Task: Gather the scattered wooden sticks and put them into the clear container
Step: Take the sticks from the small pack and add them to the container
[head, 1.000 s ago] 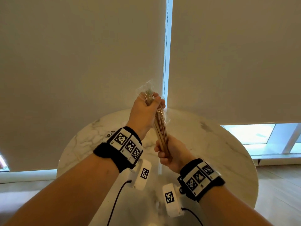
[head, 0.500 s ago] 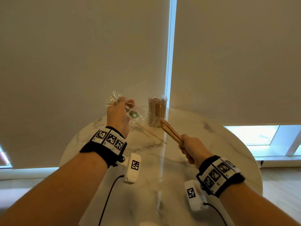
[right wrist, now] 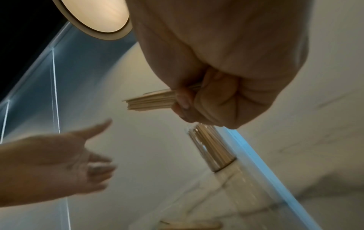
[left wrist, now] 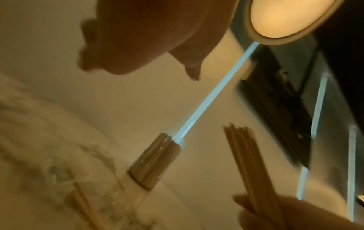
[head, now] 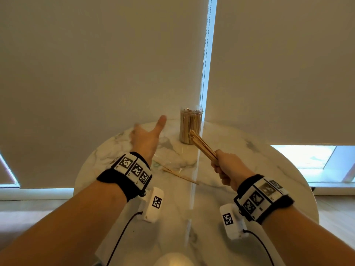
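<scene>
Head view: right hand (head: 226, 167) is clamping a bundle of wooden sticks (head: 202, 145), tips pointing toward 11 o'clock, just short of the clear container (head: 190, 125). Container is standing upright at 12 o'clock on the round marble table (head: 269, 169), already packed with sticks. Left hand (head: 148, 139) is hovering at 10 o'clock, fingers spread and thumb out, holding nothing; half a second ago it was pinching a clear plastic wrapper, which is now lying crumpled on the marble (head: 169, 154) beside it. Two loose sticks (head: 179, 175) are lying near table centre, at 6 o'clock from the wrapper. Judgement: the bundle is unwrapped and ready for insertion; the container is looking nearly full, so fit may be tight. Loose sticks are not yet gathered.
</scene>
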Motion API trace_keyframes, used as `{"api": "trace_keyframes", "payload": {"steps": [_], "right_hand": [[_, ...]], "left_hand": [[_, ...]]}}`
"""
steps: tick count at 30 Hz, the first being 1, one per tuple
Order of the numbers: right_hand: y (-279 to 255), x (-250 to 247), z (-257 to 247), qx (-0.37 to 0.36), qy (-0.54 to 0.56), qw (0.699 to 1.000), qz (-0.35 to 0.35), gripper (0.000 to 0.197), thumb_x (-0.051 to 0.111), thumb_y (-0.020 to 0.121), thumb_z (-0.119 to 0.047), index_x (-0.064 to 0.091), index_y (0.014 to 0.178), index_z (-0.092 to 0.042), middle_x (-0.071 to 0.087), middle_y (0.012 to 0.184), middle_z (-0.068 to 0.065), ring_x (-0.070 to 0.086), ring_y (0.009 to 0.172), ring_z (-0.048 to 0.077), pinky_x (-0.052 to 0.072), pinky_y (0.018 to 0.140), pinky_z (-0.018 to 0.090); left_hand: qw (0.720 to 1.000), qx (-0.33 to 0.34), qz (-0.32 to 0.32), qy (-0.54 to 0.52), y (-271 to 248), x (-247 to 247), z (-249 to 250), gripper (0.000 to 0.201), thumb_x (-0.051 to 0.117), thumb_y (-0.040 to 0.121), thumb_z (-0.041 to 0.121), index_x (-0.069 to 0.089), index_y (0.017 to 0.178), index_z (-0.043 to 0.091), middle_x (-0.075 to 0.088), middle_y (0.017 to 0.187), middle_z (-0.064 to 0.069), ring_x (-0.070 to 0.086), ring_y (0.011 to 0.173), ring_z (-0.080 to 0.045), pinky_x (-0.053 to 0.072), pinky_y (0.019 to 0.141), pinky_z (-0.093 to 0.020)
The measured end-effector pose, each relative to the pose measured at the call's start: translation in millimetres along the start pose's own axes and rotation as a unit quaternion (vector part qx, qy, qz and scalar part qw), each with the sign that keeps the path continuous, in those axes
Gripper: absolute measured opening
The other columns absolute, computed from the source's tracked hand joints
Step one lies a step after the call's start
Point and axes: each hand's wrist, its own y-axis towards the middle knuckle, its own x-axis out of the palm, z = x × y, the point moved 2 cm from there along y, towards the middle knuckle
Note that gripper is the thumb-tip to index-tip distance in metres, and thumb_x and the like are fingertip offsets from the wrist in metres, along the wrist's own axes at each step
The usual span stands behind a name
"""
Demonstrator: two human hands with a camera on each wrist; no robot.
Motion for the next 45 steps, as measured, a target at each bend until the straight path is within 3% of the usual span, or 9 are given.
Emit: {"api": "trace_keyframes", "payload": {"steps": [5, 8, 12, 18, 21, 25, 31, 36, 45], "right_hand": [[-8, 37, -34, -0.009, 0.087, 0.994, -0.062, 0.038, 0.037, 0.101, -0.032, 0.054, 0.071, -0.014, 0.042, 0.049, -0.003, 0.028, 0.039, 0.011, 0.025, 0.042, 0.021], [-14, 63, -49, -0.023, 0.138, 0.983, -0.121, 0.039, 0.041, 0.102, -0.036, 0.054, 0.073, -0.015, 0.043, 0.052, -0.002, 0.03, 0.039, 0.01, 0.025, 0.039, 0.02], [-12, 85, -54, -0.024, 0.052, 0.986, -0.156, 0.039, 0.041, 0.103, -0.035, 0.066, 0.09, -0.007, 0.066, 0.074, 0.008, 0.057, 0.057, 0.018, 0.044, 0.047, 0.023], [24, 99, -43, -0.144, -0.392, 0.903, -0.102, 0.033, 0.06, 0.097, -0.033, 0.067, 0.114, -0.006, 0.071, 0.109, 0.01, 0.069, 0.096, 0.028, 0.058, 0.088, 0.039], [33, 110, -36, -0.173, -0.524, 0.827, -0.106, 0.034, 0.068, 0.091, -0.032, 0.068, 0.116, -0.008, 0.069, 0.113, 0.008, 0.065, 0.103, 0.027, 0.055, 0.087, 0.034], [44, 117, -32, -0.181, -0.562, 0.801, -0.098, 0.023, 0.064, 0.093, -0.022, 0.069, 0.109, -0.007, 0.069, 0.106, 0.011, 0.061, 0.088, 0.027, 0.051, 0.076, 0.031], [38, 112, -34, -0.166, -0.574, 0.793, -0.121, 0.026, 0.062, 0.094, -0.027, 0.065, 0.109, -0.006, 0.059, 0.092, 0.007, 0.057, 0.083, 0.024, 0.046, 0.069, 0.03], [23, 109, -40, -0.148, -0.584, 0.778, -0.175, 0.021, 0.065, 0.092, -0.027, 0.065, 0.096, -0.006, 0.056, 0.074, 0.005, 0.052, 0.061, 0.019, 0.043, 0.052, 0.025], [7, 73, -31, -0.138, -0.636, 0.731, -0.205, 0.018, 0.064, 0.09, -0.019, 0.072, 0.094, -0.004, 0.063, 0.079, 0.006, 0.055, 0.074, 0.021, 0.049, 0.071, 0.03]], "left_hand": [[0.934, 0.117, -0.323, -0.101, -60, 38, 25, 0.051, 0.047, 0.073, 0.074, 0.054, 0.108, 0.037, 0.062, 0.123, 0.001, 0.054, 0.115, -0.01, 0.04, 0.101, -0.032], [0.958, 0.094, -0.239, -0.129, -39, 46, 17, 0.034, 0.068, 0.088, 0.049, 0.061, 0.106, 0.021, 0.072, 0.108, -0.004, 0.067, 0.099, -0.018, 0.052, 0.087, -0.041], [0.969, 0.038, -0.143, -0.198, -10, 30, 11, 0.015, 0.049, 0.103, 0.027, 0.055, 0.096, 0.016, 0.059, 0.061, 0.003, 0.069, 0.069, -0.021, 0.055, 0.068, -0.038], [0.996, -0.033, -0.077, 0.002, 42, -12, -7, 0.014, 0.048, 0.101, 0.015, 0.053, 0.089, 0.011, 0.047, 0.067, -0.004, 0.043, 0.043, -0.014, 0.04, 0.045, -0.027], [0.965, -0.058, -0.131, 0.219, 53, -18, -24, 0.018, 0.049, 0.098, 0.012, 0.054, 0.081, 0.009, 0.058, 0.072, -0.008, 0.053, 0.05, -0.022, 0.045, 0.05, -0.03], [0.897, -0.077, -0.203, 0.385, 47, -13, -39, 0.025, 0.049, 0.096, 0.012, 0.067, 0.088, -0.003, 0.069, 0.081, -0.02, 0.059, 0.066, -0.029, 0.051, 0.07, -0.033], [0.928, -0.142, -0.201, 0.278, 47, -3, -50, 0.029, 0.045, 0.097, -0.001, 0.057, 0.12, 0.012, 0.055, 0.101, -0.025, 0.049, 0.073, -0.029, 0.058, 0.085, -0.048], [0.928, -0.154, -0.195, 0.277, 47, 0, -55, 0.036, 0.044, 0.099, 0.002, 0.052, 0.133, 0.009, 0.046, 0.076, -0.013, 0.045, 0.057, -0.021, 0.06, 0.076, -0.048], [0.926, -0.133, -0.205, 0.289, 45, 3, -52, 0.043, 0.045, 0.1, 0.001, 0.047, 0.142, 0.013, 0.062, 0.104, -0.017, 0.056, 0.071, -0.03, 0.06, 0.077, -0.049]]}}
